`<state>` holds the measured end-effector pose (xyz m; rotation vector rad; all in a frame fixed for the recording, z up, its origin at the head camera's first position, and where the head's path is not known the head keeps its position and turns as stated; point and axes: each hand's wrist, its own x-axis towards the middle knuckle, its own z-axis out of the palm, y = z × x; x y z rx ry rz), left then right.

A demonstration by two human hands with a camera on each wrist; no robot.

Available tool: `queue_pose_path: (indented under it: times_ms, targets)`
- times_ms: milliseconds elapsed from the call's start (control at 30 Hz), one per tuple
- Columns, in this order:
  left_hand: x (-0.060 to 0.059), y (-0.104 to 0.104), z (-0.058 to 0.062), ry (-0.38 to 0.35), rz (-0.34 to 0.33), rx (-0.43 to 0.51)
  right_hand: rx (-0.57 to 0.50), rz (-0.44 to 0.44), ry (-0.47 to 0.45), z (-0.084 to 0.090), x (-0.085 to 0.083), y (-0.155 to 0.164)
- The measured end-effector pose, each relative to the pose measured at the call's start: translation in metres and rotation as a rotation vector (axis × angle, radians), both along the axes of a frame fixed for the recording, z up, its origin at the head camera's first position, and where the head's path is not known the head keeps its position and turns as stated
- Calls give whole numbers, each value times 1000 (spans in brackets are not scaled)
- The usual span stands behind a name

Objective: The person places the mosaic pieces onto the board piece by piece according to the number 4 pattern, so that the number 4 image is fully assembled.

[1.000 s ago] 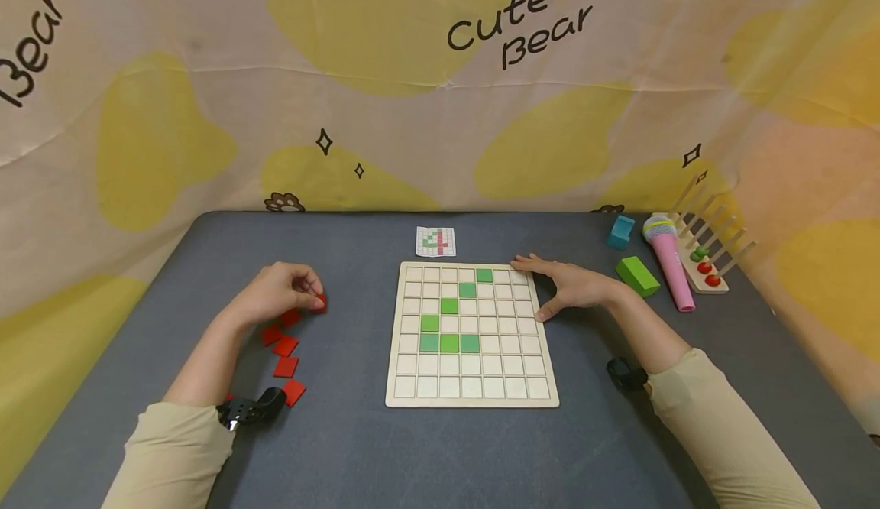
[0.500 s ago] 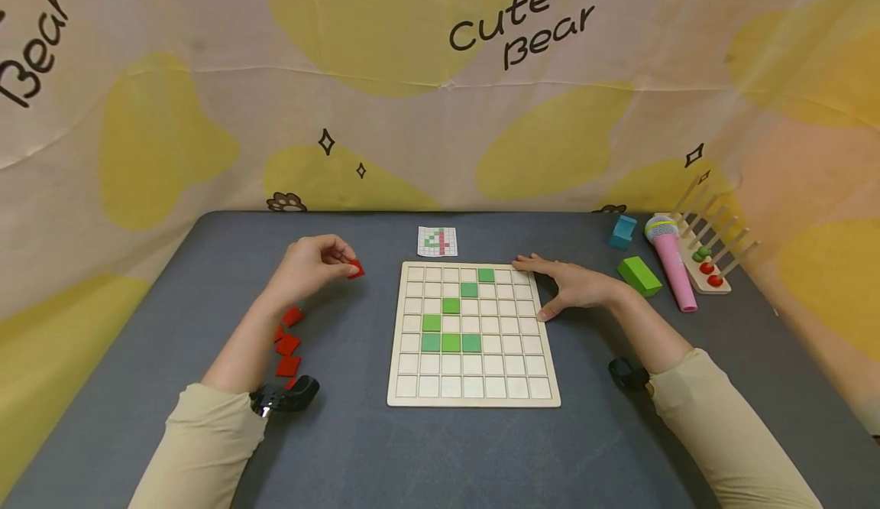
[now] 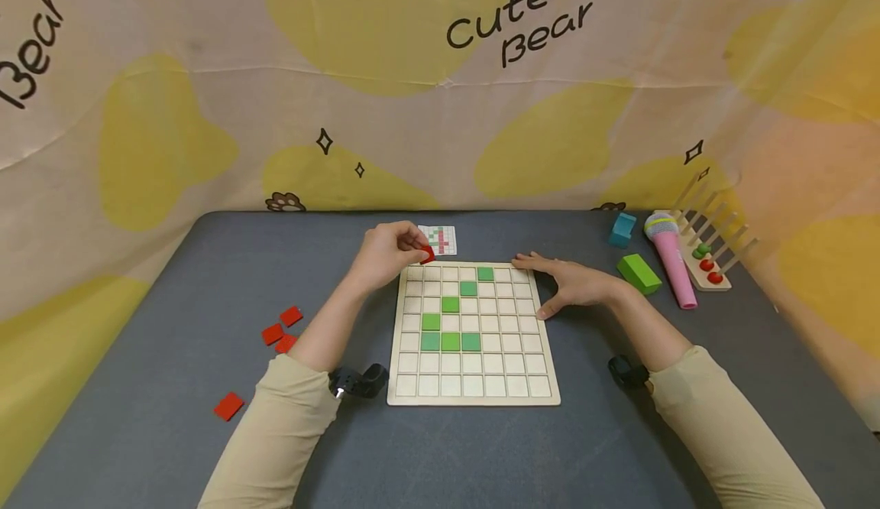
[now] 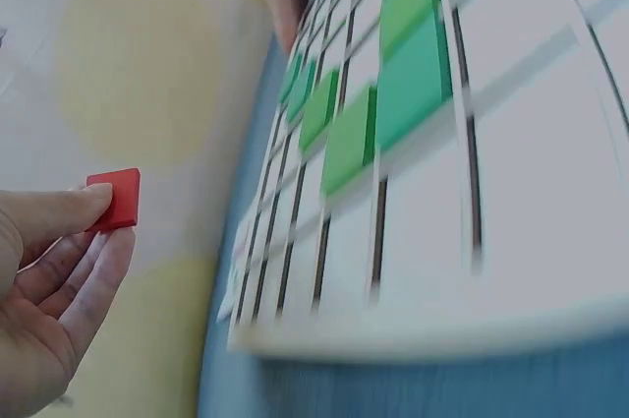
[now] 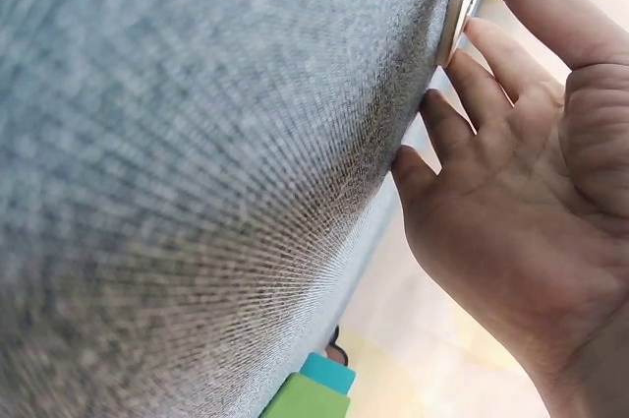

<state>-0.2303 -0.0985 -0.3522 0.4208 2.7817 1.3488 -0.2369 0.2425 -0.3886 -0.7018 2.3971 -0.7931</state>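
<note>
Between thumb and fingertips my left hand [image 3: 388, 253] pinches a red square tile [image 4: 120, 200], held above the top left edge of the gridded wooden board [image 3: 474, 400]. Green tiles [image 3: 450, 305] fill several cells of the board, forming a diagonal with a short row at its lower end. My right hand [image 3: 574, 283] rests at the board's upper right corner, fingers spread, thumb and fingertips touching its edge. Behind the board lies a small pattern card [image 3: 447, 240], partly covered by my left hand; it carries a green and red figure.
Several loose red tiles [image 3: 273, 333] lie left of the board, some beside my left forearm. At the right are a blue block [image 3: 622, 230], a green block [image 3: 639, 275], a pink toy microphone [image 3: 672, 264] and a pegged wooden rack [image 3: 708, 280] with beads.
My left hand has lifted a red tile from the loose ones and carried it right to the board's top left edge. My right hand has stayed in place.
</note>
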Motion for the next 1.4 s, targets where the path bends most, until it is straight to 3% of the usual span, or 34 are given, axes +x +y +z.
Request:
queue_pose_path:
  times_ms: [300,533,867,1100,1400]
  targets:
    - [-3,57,-12,-56,-61,69,7,5,3,0,-2,0]
    - [0,85,-25,-137,-68,94,13,-2,0,0,-2,1]
    - [4,93,-35,-119,-77,-28,0,-3,3,2,0,1]
    - [6,98,-35,-38,-131,-147,-4,2,7,1,1,1]
    - [6,98,-38,-21,-109,-177,-16,-6,-2,0,1,1]
